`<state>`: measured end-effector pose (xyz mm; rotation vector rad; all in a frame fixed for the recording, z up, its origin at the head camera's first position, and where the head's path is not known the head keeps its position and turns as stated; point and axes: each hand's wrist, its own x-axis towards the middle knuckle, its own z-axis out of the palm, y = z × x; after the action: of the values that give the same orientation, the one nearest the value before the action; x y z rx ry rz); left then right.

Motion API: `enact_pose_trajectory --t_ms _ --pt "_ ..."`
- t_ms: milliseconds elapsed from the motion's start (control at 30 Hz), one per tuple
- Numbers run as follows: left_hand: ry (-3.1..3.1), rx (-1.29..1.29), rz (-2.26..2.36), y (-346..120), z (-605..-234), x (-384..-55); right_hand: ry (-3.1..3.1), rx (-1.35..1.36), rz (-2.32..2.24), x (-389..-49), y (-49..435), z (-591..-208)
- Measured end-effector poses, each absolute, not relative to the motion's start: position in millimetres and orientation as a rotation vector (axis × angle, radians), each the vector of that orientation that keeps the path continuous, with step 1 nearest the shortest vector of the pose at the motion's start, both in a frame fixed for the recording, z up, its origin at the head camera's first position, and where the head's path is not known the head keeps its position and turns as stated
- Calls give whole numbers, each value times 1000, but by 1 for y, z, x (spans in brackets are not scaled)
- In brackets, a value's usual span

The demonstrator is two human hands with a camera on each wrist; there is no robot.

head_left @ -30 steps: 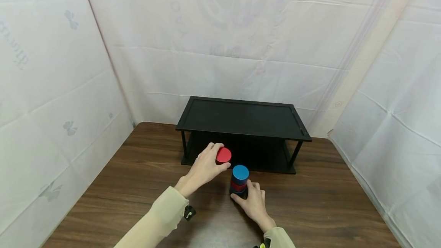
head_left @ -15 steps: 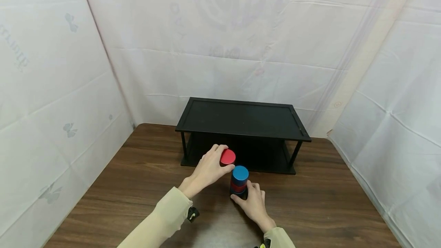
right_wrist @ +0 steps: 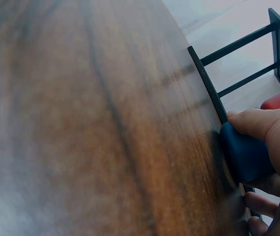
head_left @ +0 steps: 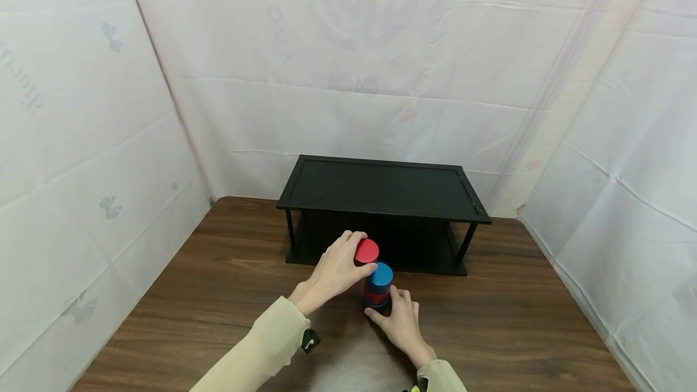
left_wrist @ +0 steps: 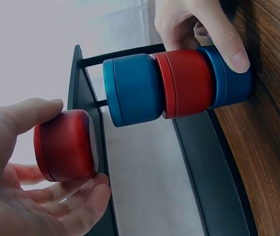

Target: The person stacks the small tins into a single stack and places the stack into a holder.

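A stack of three small round lidded tins stands on the table: a blue tin (left_wrist: 135,89) on top, a red tin (left_wrist: 188,82) in the middle, a blue tin (left_wrist: 234,84) at the bottom. My right hand (head_left: 402,322) grips the bottom blue tin, its thumb and fingers on either side. Just left of the stack's top, my left hand (head_left: 333,268) holds another red tin (left_wrist: 67,145) between thumb and fingers. That tin is off the table, and a gap separates it from the top blue tin in the left wrist view.
Behind the stack stands a low black two-tier shelf (head_left: 381,186), with posts at its ends. Its lower board (head_left: 425,253) reaches close behind the tins. The brown wooden table (head_left: 517,319) is bordered by white cloth walls (head_left: 348,65) at the back and sides.
My left hand has carried its red tin to the right and slightly toward me, nearer the top of the stack. The right hand and the stack have stayed in place.
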<state>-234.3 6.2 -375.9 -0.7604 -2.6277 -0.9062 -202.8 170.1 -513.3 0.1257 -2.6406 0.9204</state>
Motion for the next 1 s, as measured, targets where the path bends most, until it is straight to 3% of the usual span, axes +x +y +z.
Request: enact_pose_trajectory --t_ms 1000 --pt "-2640 -845 -867 25 -381 -229 -2667 95 921 -202 170 -515"
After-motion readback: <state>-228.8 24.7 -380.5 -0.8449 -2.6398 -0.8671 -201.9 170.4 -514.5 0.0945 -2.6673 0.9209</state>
